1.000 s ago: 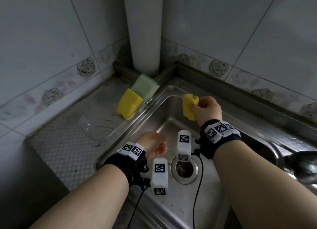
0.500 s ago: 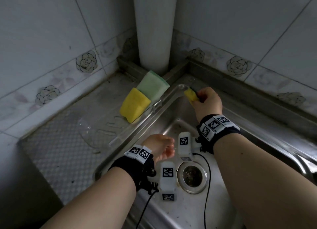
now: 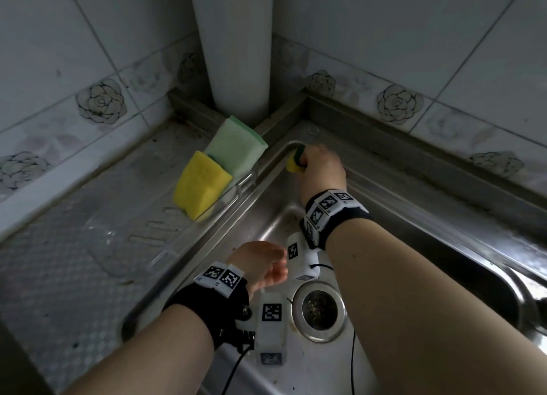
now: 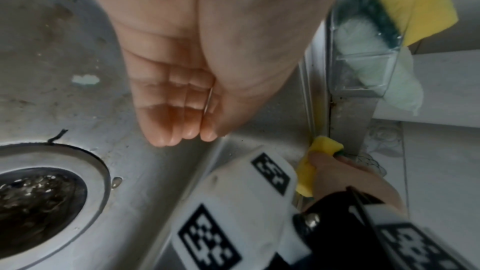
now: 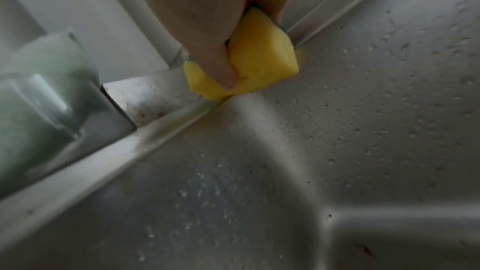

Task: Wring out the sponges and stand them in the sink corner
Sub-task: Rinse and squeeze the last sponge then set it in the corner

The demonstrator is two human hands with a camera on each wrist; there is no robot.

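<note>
My right hand [image 3: 318, 165] grips a small yellow sponge with a dark green backing [image 3: 294, 162] [image 5: 257, 56] [image 4: 315, 163] at the far corner of the steel sink [image 3: 384, 205], pressing it against the rim there. Its thumb [image 5: 218, 65] digs into the yellow foam. My left hand [image 3: 262, 263] [image 4: 192, 81] hangs over the basin near the drain [image 3: 319, 308], fingers straight and together, holding nothing. Two more sponges lean on the counter at the left: a yellow one [image 3: 199, 186] and a pale green one [image 3: 235, 147].
A clear plastic tray [image 3: 165, 234] lies on the counter under the two leaning sponges. A white pipe [image 3: 233, 48] stands in the tiled corner behind them. The basin walls are speckled with water drops. A dark faucet part shows at the right edge [image 3: 532, 303].
My right hand has carried the yellow sponge up and back from over the basin into the sink's far corner. The left hand has stayed near the drain.
</note>
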